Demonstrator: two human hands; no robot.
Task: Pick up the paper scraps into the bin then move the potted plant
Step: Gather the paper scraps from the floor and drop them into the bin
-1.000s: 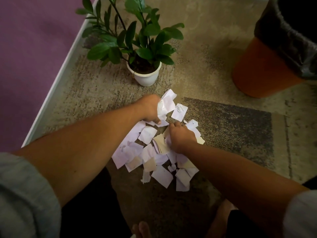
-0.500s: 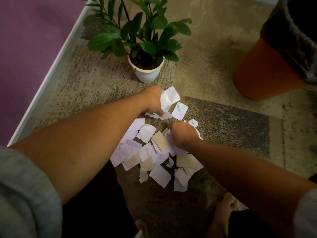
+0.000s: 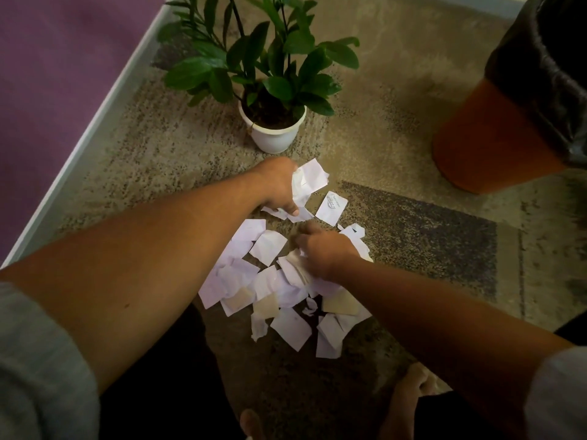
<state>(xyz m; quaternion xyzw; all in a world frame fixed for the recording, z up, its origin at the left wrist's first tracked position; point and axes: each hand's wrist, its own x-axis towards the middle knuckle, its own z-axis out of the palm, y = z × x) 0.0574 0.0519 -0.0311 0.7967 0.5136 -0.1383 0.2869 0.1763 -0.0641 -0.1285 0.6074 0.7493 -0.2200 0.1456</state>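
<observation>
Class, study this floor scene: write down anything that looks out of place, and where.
Torn scraps lie strewn on the carpet in front of the plant, not in the bin. The left hand grips a crumpled bunch; the right hand clutches more. The plant stands upright.

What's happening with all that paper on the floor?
Someone is picking torn paper up off the carpet. Their left hand grips a crumpled bunch of scraps, and their right hand is down in the pile, though blur hides its grip. Most pieces lie loose on the floor. The orange bin waits to the right, and the potted plant stands just beyond the pile.
</observation>
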